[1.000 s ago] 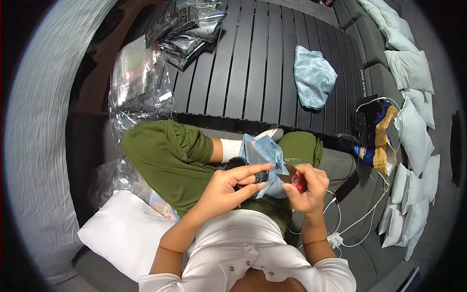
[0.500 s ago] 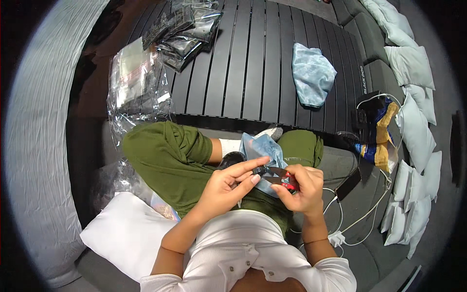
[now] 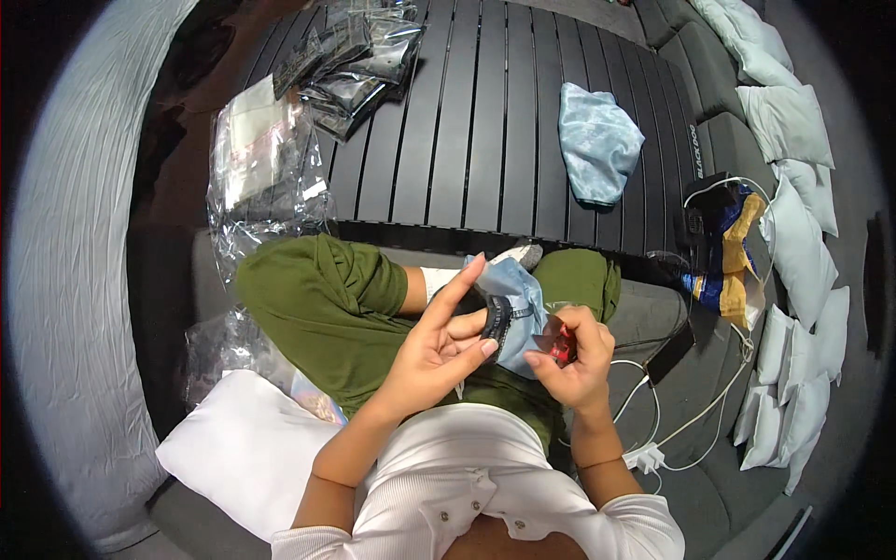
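In my left hand (image 3: 435, 350), the thumb pinches a dark gathered band (image 3: 496, 322) against the fingers, and the index finger points up and away. Light blue shiny cloth (image 3: 525, 308) spreads to the right of the band, over my lap; it looks joined to the band, though I cannot tell for sure. My right hand (image 3: 581, 362) is closed round small red-handled snips (image 3: 564, 346), just right of the cloth. Their blades are mostly hidden. A similar light blue satin piece (image 3: 600, 145) lies on the table.
Ahead stands a black slatted table (image 3: 457, 159). Black-filled clear packets (image 3: 359, 79) and clear plastic bags (image 3: 257, 149) lie at its left. White cables (image 3: 714, 411) and a blue-and-yellow bag (image 3: 737, 257) are at my right. A white cushion (image 3: 247, 457) sits at my left.
The snips have drawn away from the dark band, slightly to the right. The band now appears more spread out in my left hand, and its index finger has lifted.
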Demonstrator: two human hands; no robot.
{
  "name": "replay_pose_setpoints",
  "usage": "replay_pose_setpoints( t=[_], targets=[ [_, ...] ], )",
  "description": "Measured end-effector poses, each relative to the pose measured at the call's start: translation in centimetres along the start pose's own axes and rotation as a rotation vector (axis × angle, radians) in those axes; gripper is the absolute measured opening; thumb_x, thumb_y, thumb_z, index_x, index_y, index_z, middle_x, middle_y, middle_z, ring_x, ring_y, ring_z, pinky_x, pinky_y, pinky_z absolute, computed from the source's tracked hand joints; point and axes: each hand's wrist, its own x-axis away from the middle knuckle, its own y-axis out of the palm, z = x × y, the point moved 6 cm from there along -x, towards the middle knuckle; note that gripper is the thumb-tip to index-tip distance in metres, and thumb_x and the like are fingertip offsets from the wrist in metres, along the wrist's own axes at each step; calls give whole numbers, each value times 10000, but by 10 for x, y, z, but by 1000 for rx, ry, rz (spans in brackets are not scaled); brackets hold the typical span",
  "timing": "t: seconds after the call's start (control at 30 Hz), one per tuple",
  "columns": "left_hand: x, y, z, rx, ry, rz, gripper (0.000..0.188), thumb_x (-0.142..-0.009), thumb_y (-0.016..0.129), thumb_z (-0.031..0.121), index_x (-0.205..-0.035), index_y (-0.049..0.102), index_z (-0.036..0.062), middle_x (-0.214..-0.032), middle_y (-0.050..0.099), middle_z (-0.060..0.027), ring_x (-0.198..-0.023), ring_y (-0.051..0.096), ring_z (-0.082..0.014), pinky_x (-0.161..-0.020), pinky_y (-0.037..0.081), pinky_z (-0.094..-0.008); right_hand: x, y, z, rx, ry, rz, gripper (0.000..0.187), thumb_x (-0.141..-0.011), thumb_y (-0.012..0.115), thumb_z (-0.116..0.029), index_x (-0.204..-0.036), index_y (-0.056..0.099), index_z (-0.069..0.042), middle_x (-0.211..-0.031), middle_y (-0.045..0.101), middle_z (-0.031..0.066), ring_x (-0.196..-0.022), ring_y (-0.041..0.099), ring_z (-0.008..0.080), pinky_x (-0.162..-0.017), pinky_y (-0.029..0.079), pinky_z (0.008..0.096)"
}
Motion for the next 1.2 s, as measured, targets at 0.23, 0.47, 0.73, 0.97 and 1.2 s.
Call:
replay_pose_setpoints(
  t=[0.23, 0.47, 0.73, 0.97, 1.2],
  targets=[
    [-1, 1, 3, 98, -19, -41, 781, -815, 452, -102, -1386, -22, 144, -1252, 418, -198, -1053, 483, -129, -871, 387, -236, 4, -3, 8, -99, 39, 105, 307, -610, 741, -139, -744, 489, -24, -597, 494, 47, -466, 457, 136, -431, 357, 233],
    [1, -2, -1, 142, -74, -93, 804, -818, 462, -87, -1382, -57, 157, -1172, 495, -202, -1022, 509, -132, -850, 392, -231, 3, 0, 2, 19, 81, -45, 339, -666, 698, -282, -729, 507, -9, -556, 459, 23, -449, 411, 99, -422, 316, 211],
    [-1, -4, -9, 412, -92, 67, 735, -825, 487, -47, -1383, 39, 122, -1074, 561, -185, -934, 560, -127, -797, 431, -227, 6, 5, -1, 173, 110, 15, 316, -638, 741, -211, -733, 516, -11, -527, 453, 19, -428, 403, 99, -413, 322, 217],
    [-2, -7, -10, 344, -32, 204, 650, -836, 499, -18, -1366, 135, 77, -916, 616, -127, -821, 583, -100, -755, 452, -207, 7, 11, -4, 167, 165, 66, 288, -660, 735, -171, -760, 524, -1, -533, 439, 16, -450, 391, 85, -417, 321, 211],
    [-1, 0, -7, 201, 36, 258, 659, -840, 466, -45, -1370, 89, 59, -968, 604, -155, -897, 568, -122, -836, 422, -240, 6, 14, -7, 193, 177, 95, 281, -664, 734, -152, -791, 539, 6, -532, 442, 5, -446, 386, 72, -415, 318, 202]
  ],
)
